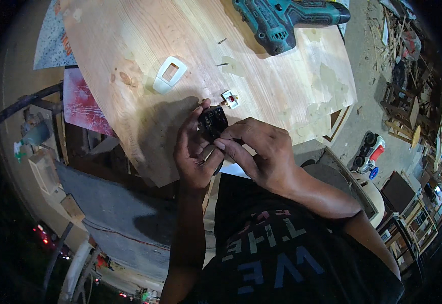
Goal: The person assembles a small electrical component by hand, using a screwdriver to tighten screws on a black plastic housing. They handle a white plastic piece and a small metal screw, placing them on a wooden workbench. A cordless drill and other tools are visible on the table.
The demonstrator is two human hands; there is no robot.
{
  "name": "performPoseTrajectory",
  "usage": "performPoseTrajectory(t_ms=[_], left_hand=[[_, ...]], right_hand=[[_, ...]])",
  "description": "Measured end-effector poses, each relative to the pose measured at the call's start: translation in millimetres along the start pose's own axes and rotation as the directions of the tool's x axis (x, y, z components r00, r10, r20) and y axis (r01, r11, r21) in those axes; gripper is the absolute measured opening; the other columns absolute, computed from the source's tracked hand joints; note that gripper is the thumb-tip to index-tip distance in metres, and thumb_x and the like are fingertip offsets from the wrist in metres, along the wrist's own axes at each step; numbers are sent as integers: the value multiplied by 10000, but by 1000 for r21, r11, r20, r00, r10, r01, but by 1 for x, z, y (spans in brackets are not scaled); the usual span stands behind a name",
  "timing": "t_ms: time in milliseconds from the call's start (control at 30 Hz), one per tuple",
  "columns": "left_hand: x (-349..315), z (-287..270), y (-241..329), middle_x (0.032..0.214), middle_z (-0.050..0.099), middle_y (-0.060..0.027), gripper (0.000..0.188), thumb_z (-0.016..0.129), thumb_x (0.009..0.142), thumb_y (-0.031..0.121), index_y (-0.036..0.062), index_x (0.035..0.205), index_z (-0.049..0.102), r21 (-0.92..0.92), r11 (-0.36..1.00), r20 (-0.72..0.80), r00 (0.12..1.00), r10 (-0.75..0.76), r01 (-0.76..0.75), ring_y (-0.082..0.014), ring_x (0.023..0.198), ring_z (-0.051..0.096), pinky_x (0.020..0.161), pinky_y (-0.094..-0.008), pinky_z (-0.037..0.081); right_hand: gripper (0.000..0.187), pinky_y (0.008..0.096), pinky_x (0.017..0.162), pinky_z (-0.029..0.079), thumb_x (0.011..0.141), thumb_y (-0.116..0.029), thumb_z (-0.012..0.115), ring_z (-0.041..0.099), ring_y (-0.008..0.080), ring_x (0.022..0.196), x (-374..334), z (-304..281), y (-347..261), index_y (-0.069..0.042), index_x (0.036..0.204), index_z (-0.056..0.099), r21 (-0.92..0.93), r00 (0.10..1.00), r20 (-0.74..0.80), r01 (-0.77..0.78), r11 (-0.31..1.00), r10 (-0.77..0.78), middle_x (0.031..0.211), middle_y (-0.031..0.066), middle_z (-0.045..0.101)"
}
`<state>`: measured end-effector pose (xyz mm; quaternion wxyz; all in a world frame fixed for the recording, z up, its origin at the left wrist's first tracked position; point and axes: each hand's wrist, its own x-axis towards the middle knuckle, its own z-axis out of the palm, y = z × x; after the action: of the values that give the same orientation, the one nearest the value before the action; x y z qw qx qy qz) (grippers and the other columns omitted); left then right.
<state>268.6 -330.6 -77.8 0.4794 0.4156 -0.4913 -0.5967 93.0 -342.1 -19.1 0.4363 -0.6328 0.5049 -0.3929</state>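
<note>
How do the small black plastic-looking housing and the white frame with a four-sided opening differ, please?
Colour: the plastic-looking housing is black; the frame with the four-sided opening is white.
Place: the housing is held in the left hand; the frame lies on the pale wooden tabletop, untouched.
Both are much smaller than the teal power tool.

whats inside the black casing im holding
Inside the black casing are small pale bits, too tiny to identify; the right hand partly covers its lower end; its underside is hidden.
</note>
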Motion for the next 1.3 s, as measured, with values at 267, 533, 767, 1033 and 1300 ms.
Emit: performPoseTrajectory(t_ms=[267, 533, 767, 1033, 1300], left_hand=[[0, 0, -3, 1565, 369, -232, 758, 678, 811, -154, 5, 1480, 360, 43, 997, 20, 998, 55, -56, -329, 1424, 427, 1125, -454, 456], [1, 1, -5, 1559, 380, -222, 759, 677, 792, -166, 21, 1468, 386, 33, 995, 15, 996, 89, -90, -316, 1405, 450, 1103, -441, 479], [-1, 2, -2, 1562, 382, -212, 778, 681, 779, -174, 24, 1472, 389, 46, 997, 8, 998, 61, -61, -315, 1392, 466, 1100, -441, 482], [-1, 2, -3, 1540, 403, -221, 751, 669, 785, -168, 8, 1464, 399, 93, 995, -11, 999, 46, -45, -314, 1394, 463, 1104, -440, 480], [0, 1, -2, 1542, 404, -214, 773, 665, 769, -177, 7, 1470, 397, 113, 992, 6, 998, 56, -56, -307, 1398, 458, 1104, -417, 479]], right_hand=[[172, 327, 648, 558, 840, -54, 795, 720, 232, 771, -4, 3, 2, 4, 975, 706, -54, 996, -60, 62, 997, -66, 862, 122, 703], [189, 346, 660, 566, 824, -68, 803, 722, 254, 786, -3, 4, 2, -5, 974, 708, -69, 993, -41, 109, 992, -112, 879, 120, 719], [200, 348, 668, 566, 826, -81, 804, 722, 266, 796, -4, 6, 2, -5, 983, 708, -81, 994, -43, 97, 992, -100, 875, 120, 718], [190, 351, 631, 557, 828, -79, 801, 711, 265, 754, -1, 8, 3, -11, 977, 705, -93, 992, -59, 109, 990, -115, 861, 115, 712], [197, 354, 634, 565, 827, -82, 803, 716, 267, 762, -1, 7, 5, -11, 980, 702, -104, 994, -43, 100, 989, -105, 859, 115, 712]])
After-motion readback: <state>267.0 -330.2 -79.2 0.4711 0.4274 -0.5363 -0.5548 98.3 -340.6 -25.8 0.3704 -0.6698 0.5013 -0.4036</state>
